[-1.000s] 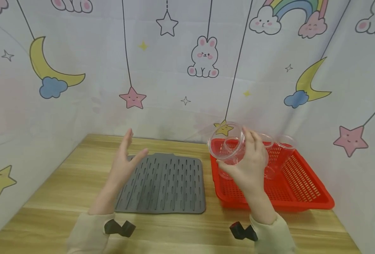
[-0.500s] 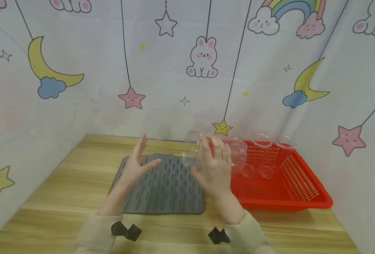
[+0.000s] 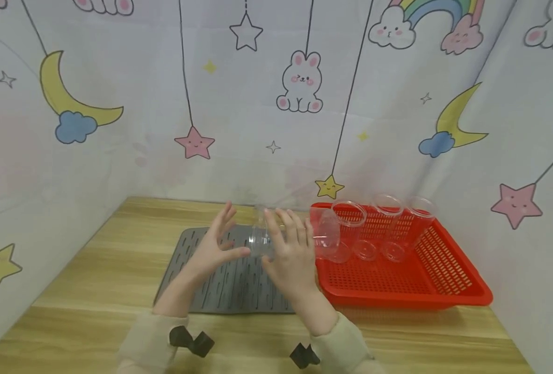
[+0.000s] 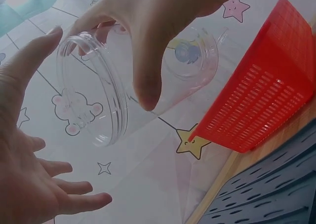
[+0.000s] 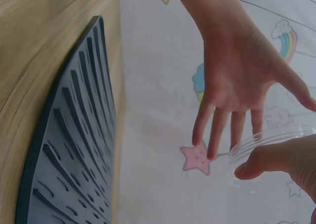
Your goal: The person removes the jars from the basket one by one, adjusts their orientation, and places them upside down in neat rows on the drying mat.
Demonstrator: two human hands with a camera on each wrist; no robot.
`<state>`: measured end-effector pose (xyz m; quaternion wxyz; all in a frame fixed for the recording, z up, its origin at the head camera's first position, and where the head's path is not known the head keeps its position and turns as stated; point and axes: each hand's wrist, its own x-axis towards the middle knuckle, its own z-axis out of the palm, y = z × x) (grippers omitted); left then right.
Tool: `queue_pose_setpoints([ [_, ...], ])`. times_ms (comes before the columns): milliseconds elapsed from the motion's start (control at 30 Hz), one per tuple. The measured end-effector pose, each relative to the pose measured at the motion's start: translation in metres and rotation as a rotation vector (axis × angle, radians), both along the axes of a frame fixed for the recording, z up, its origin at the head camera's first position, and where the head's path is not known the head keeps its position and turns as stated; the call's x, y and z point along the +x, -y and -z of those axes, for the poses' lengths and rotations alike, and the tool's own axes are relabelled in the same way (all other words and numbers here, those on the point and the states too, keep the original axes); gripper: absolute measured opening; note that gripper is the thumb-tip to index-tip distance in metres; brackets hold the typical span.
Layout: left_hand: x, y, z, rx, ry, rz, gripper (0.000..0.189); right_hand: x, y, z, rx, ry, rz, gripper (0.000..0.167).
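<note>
My right hand (image 3: 292,254) grips a clear plastic jar (image 3: 325,234) and holds it on its side above the grey slotted mat (image 3: 229,296). The jar's wide ringed mouth (image 4: 118,110) points left, toward my left hand (image 3: 209,253). In the left wrist view the right thumb lies along the jar's side and its bottom faces the basket. My left hand is empty, fingers spread and thumb out, just left of the mouth. From the right wrist, the left palm (image 5: 239,71) shows behind the jar's rim (image 5: 247,147).
On the right of the wooden table (image 3: 84,270) stands a red perforated basket (image 3: 398,298). Several clear jars, one of them this jar (image 3: 393,228), stand upright along its back side. A white cloth (image 3: 239,176) with cartoon prints hangs behind and at both sides.
The right hand has carried the jar left from over the basket to above the mat, turning its mouth leftward. My left hand has moved right, toward the jar.
</note>
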<state>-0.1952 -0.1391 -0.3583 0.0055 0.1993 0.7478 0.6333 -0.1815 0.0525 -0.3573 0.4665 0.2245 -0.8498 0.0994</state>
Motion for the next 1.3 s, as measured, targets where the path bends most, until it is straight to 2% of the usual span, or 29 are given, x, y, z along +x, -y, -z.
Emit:
queue_pose_setpoints([
  [233, -0.001, -0.005, 0.002, 0.024, 0.047, 0.077, 0.108, 0.003, 0.008, 0.004, 0.074, -0.058, 0.075, 0.104],
  [533, -0.001, -0.009, 0.000, -0.008, 0.073, 0.065, 0.102, 0.006, 0.011, 0.008, 0.083, -0.064, 0.018, 0.101],
  [700, 0.001, -0.004, -0.001, -0.015, 0.069, 0.035, 0.093, 0.012, 0.014, 0.004, 0.116, 0.018, -0.009, 0.103],
  [867, 0.002, 0.002, -0.004, -0.016, 0.076, 0.009, 0.093, 0.020, 0.011, -0.004, 0.072, 0.131, -0.088, 0.109],
  [967, 0.003, 0.004, -0.005, -0.008, 0.091, -0.014, 0.093, 0.021, 0.005, -0.008, -0.001, 0.126, -0.161, 0.103],
  [1033, 0.003, 0.006, -0.005, -0.003, 0.096, -0.032, 0.093, 0.020, 0.000, -0.011, -0.090, 0.107, -0.221, 0.098],
  [1200, 0.002, 0.011, -0.006, 0.038, 0.096, -0.046, 0.093, 0.014, -0.013, -0.014, -0.444, 0.120, -0.350, 0.086],
  [1300, 0.002, 0.014, -0.007, 0.067, 0.105, -0.039, 0.091, 0.011, -0.021, -0.014, -0.676, 0.207, -0.376, 0.084],
])
